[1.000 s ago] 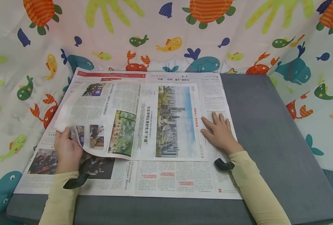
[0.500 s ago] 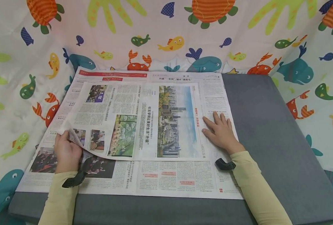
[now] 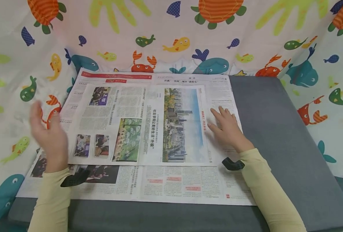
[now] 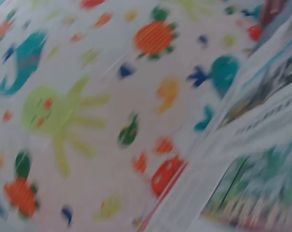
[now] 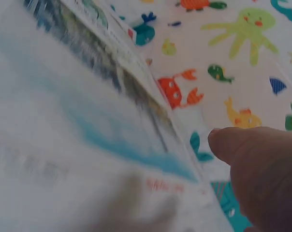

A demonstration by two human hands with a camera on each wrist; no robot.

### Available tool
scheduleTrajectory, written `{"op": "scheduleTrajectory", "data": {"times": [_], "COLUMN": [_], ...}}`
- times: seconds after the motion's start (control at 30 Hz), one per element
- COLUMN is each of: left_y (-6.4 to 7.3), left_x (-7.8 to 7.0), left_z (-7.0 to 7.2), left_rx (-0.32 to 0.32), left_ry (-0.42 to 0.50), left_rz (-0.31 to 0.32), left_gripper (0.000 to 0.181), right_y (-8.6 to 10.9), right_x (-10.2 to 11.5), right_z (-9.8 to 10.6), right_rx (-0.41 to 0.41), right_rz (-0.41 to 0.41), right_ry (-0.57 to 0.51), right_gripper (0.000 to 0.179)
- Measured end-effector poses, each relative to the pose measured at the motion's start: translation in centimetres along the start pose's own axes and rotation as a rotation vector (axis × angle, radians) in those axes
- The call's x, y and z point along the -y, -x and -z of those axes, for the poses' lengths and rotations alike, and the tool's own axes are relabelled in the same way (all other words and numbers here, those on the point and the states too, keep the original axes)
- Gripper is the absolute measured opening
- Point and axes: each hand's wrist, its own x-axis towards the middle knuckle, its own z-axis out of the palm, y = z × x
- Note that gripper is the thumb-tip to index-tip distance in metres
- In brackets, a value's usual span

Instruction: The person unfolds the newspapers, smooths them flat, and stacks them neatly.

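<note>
A smaller newspaper sheet [image 3: 152, 154] lies flat on a larger spread newspaper [image 3: 177, 195] in the head view. My left hand [image 3: 52, 140] is raised beside the left edge of both sheets, blurred, its fingers extended and holding nothing. At the right edge of the smaller sheet, my right hand [image 3: 227, 130] has its fingers spread and casts a shadow on the paper, seemingly lifted a little off it. In the right wrist view, part of the right hand [image 5: 267, 174] shows beside the blurred printed page [image 5: 49, 121]. The left hand does not appear in the left wrist view.
Under the newspapers is a grey table [image 3: 278, 145], whose bare surface shows at the right and along the front. A curtain [image 3: 110, 42] printed with sea animals hangs behind and at both sides. Each wrist wears a black camera mount [image 3: 233, 164].
My left hand has let go of the smaller sheet's lower-left corner and moved up and left. That corner now lies flat. My right hand has shifted slightly up and lifted from the paper.
</note>
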Motion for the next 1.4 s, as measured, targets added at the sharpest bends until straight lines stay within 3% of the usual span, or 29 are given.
{"op": "scheduleTrajectory", "data": {"times": [0.07,0.17,0.27,0.37,0.47,0.6,0.77,1.4], "left_y": [1.2,3.5,5.7,7.5,8.5,8.9,8.8,8.6], "left_x": [-0.8,-1.0,-0.2,1.2,2.6,3.5,3.5,3.8], "left_z": [-2.7,-7.6,-12.8,-16.6,-18.5,-19.2,-19.0,-18.5], "left_rx": [0.204,0.560,0.833,0.957,0.990,0.976,0.946,0.979], "left_ry": [-0.221,-0.455,-0.672,-0.818,-0.912,-0.953,-0.921,-0.960], "left_rz": [-0.156,-0.311,-0.351,-0.311,-0.254,-0.245,-0.270,-0.251], "left_gripper": [0.056,0.065,0.075,0.081,0.086,0.087,0.087,0.087], "right_y": [-0.7,-1.9,-3.1,-4.0,-4.3,-4.4,-4.4,-4.3], "right_x": [1.3,3.2,4.7,5.6,5.9,5.7,5.7,6.0], "right_z": [0.2,-0.3,-1.5,-3.4,-5.3,-6.8,-7.0,-7.4], "right_rx": [0.018,0.054,0.081,0.113,0.150,0.146,0.109,0.167], "right_rz": [0.032,0.090,0.136,0.152,0.161,0.158,0.162,0.146], "right_ry": [0.006,0.044,0.081,0.106,0.156,0.222,0.208,0.202], "right_gripper": [0.067,0.067,0.066,0.066,0.067,0.067,0.067,0.068]}}
